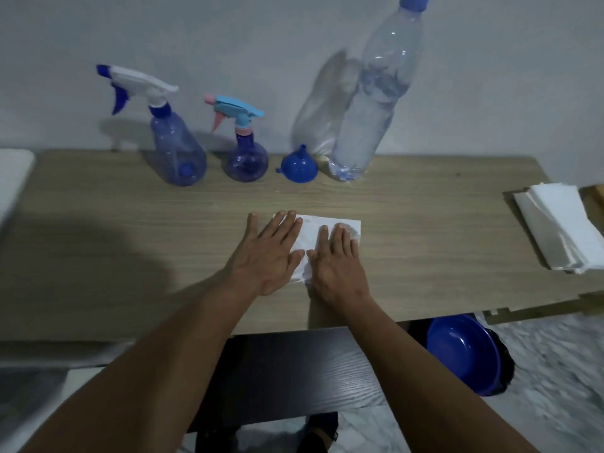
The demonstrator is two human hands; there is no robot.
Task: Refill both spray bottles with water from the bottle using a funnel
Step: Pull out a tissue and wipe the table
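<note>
No readable lettering, brand, number or sign anywhere in view. None legible on the clear water bottle [372, 119], on the larger spray bottle [176, 152], on the smaller spray bottle [246, 161], on the blue funnel [299, 168], or on the stacked paper towels [555, 223] at the bench edge.

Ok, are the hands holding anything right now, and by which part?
Nothing is gripped. The left hand and right hand press flat, fingers straight, on the white napkin: left over its left edge, right on its middle.
</note>
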